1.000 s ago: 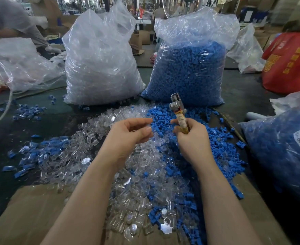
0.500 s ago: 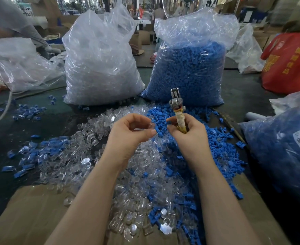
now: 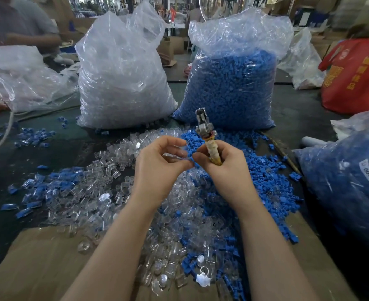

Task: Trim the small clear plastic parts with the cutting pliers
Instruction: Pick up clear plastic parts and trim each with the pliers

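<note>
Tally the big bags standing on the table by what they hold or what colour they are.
Clear plastic bag of clear parts: 1
Clear plastic bags of blue parts: 2
Red printed bag: 1
Total: 4

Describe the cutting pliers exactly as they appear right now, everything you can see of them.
The cutting pliers stand nearly upright, head pointing up and away, in front of the bag of blue parts. The head looks like worn grey metal with a pivot block below the narrow nose; whether the nose is closed cannot be told. The handle is wrapped in yellowish, dirty tape. The right hand grips the handle, fingers curled round it, hiding its lower end. Nothing sits in the nose; the left hand is beside it, not touching the tool.
</note>
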Demonstrator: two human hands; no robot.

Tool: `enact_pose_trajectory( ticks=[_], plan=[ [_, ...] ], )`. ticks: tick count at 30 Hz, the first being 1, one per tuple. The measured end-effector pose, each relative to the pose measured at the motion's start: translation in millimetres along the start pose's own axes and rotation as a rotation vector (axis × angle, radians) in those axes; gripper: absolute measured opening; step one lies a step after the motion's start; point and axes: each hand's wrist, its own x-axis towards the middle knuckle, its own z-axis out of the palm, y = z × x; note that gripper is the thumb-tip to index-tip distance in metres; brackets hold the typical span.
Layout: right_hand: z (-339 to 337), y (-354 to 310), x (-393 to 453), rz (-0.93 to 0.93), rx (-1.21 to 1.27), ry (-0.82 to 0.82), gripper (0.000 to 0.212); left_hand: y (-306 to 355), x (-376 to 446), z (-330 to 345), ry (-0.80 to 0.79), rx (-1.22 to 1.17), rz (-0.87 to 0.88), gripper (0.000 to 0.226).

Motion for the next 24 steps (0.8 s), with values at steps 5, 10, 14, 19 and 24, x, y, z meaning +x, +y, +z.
enact_pose_trajectory(
  ticks=[5, 10, 14, 19, 24],
  plan=[
    [1.6, 2.5, 0.5, -0.003, -0.005, 0.008, 0.014, 0.8, -1.3, 1.1, 0.016, 0.02, 0.01, 0.034],
    [2.5, 2.8, 0.2, -0.013, -0.007, -0.009, 0.012, 2.0, -0.6, 1.1, 0.04, 0.053, 0.025, 0.032],
    [4.3, 5.3, 0.5, -0.004, -0.044, -0.009, 0.015, 3.2, -0.1, 1.6, 0.034, 0.074, 0.03, 0.033],
    [2.3, 4.8, -0.1, -0.023, -0.03, 0.009, 0.01, 5.6, 1.8, -2.3, -0.046, -0.055, -0.028, 0.032],
    [2.8, 5.1, 1.5, -0.037, -0.04, 0.027, 0.009, 7.4, 1.3, -2.5, -0.066, -0.12, -0.087, 0.026]
  ],
)
